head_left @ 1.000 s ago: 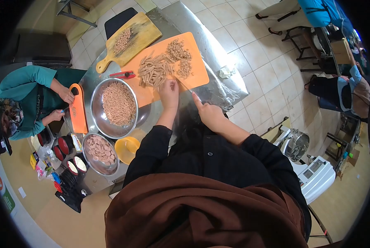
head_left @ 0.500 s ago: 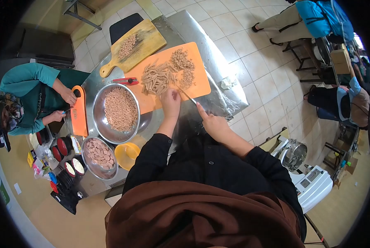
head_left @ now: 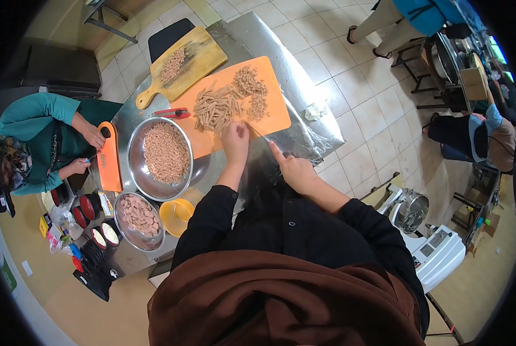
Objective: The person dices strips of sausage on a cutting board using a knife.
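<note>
My right hand (head_left: 297, 173) grips a knife (head_left: 258, 132), its forefinger stretched along the top. The blade points up and left over the near edge of an orange cutting board (head_left: 278, 109). Close to the blade tip, my left hand (head_left: 235, 140) has its fingers curled together at the board's edge; whatever is between them is hidden. Just beyond it lies a heap of brownish strips (head_left: 213, 109). Small diced bits (head_left: 250, 82) sit in piles on the far right of the same board.
Left of the board stand a steel bowl (head_left: 132, 161) of diced pieces, a steel bowl (head_left: 119, 222) of pinkish slices and a yellow bowl (head_left: 175, 218). A wooden board (head_left: 203, 55) and a red-handled tool (head_left: 173, 113) lie beyond. A co-worker (head_left: 36, 124) cuts at the left on another orange board (head_left: 109, 167).
The view has shifted slightly, moving the boards and bowls a little left. My hands keep nearly the same pose, with the knife still beside the left fingers.
</note>
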The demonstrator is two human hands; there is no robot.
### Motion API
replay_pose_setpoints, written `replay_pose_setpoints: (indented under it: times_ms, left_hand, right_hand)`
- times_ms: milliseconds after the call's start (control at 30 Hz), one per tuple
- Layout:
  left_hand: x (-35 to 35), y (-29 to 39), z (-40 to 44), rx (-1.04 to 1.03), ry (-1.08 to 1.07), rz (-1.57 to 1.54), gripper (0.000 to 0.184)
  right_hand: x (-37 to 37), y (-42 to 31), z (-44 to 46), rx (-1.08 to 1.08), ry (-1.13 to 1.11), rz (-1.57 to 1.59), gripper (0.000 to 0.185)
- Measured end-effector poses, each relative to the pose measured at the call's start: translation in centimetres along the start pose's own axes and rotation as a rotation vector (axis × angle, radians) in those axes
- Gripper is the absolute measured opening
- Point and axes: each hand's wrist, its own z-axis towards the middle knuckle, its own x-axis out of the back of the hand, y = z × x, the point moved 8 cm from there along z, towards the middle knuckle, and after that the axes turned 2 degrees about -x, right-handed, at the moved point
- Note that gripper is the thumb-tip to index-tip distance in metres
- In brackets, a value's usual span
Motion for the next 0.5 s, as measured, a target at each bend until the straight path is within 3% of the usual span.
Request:
replay_pose_setpoints:
  times_ms: [333, 500]
  left_hand:
    - [0.1, 0.6, 0.4, 0.019, 0.005, 0.045, 0.015]
    - [0.0, 1.6, 1.6, -0.002, 0.056, 0.057, 0.018]
  right_hand:
    - [0.8, 2.7, 0.9, -0.035, 0.016, -0.023, 0.073]
    - [4.0, 5.9, 0.0, -0.039, 0.159, 0.305, 0.046]
